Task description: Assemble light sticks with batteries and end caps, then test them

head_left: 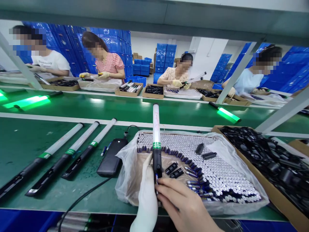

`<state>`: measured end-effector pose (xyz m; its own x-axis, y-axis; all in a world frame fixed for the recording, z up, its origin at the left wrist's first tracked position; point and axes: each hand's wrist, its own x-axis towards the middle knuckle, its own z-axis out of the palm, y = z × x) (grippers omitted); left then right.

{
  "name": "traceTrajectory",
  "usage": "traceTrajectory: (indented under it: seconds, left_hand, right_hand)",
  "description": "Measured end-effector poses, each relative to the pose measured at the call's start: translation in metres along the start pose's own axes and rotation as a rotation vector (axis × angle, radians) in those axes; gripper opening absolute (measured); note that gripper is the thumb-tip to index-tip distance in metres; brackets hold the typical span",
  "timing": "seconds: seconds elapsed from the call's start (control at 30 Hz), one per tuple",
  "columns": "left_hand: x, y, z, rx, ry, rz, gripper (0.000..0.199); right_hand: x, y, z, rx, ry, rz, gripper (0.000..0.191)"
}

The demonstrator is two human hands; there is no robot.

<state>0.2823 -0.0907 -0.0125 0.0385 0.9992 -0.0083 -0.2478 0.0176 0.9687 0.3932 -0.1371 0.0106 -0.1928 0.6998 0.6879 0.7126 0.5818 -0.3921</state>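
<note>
My left hand [147, 193], in a white glove, grips the black handle of a light stick [156, 129]. The stick stands nearly upright in view, with a white tube and a green label band. My bare right hand [184, 203] has its fingers closed against the handle's open slot, where a blue battery [156, 177] partly shows. The fingertips hide the lower part of the slot. Behind the hands is a plastic-lined tray [259, 204] of upright batteries [231, 167]; several batteries lie loose on their sides. Black plastic parts [174, 170] rest in the tray.
Three light sticks [72, 151] lie at left, beside a black power bank [113, 158] with a cable [84, 195]. A carton [285, 196] of black parts [272, 158] stands right. Beyond runs a green conveyor [130, 108] with lit sticks [228, 114]; several co-workers [177, 72] sit behind it.
</note>
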Motion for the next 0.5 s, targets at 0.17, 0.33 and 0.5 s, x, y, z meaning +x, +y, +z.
traceTrajectory:
  seconds: [0.17, 0.33, 0.5]
  left_hand:
    - [-0.006, -0.001, -0.003, 0.003, -0.058, -0.058, 0.046]
    - [-0.01, -0.001, -0.002, -0.112, -0.224, -0.302, 0.067]
    - [-0.005, 0.0, -0.002, -0.216, -0.306, -0.312, 0.077]
  right_hand:
    - [0.004, -0.002, 0.007, 0.081, -0.037, 0.148, 0.02]
    - [0.001, 0.017, -0.014, -0.008, -0.066, 0.361, 0.006]
    - [-0.008, 0.056, -0.041, -0.067, -0.506, 0.463, 0.021]
